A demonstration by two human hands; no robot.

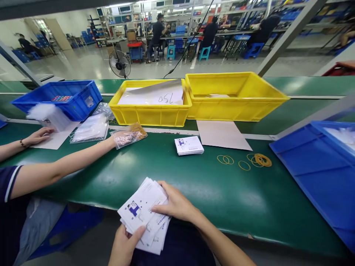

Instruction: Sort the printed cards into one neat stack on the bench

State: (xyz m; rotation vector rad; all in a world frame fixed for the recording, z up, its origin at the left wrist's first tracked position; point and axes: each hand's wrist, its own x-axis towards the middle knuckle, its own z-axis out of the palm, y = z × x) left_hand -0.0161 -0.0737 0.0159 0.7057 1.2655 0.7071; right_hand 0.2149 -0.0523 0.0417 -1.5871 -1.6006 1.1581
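Between my two hands is a loosely fanned stack of white printed booklets (144, 210) with a purple picture on the cover, held over the near edge of the green table. My left hand (126, 242) grips the lower left of the stack, thumb on top. At the upper right side, my right hand (177, 203) pinches the booklets with its thumb across the cover. A neat pile of the same booklets (189, 145) lies farther back on the table. To its right are several loose rubber bands (262, 160).
Two yellow bins (151, 114) (235, 109) stand at the back, one holding papers, with a cardboard sheet (223, 136) in front. A blue bin (313, 173) is at right, another blue bin (83, 101) at left. A co-worker's arm (69, 157) reaches toward a plastic bag (129, 136).
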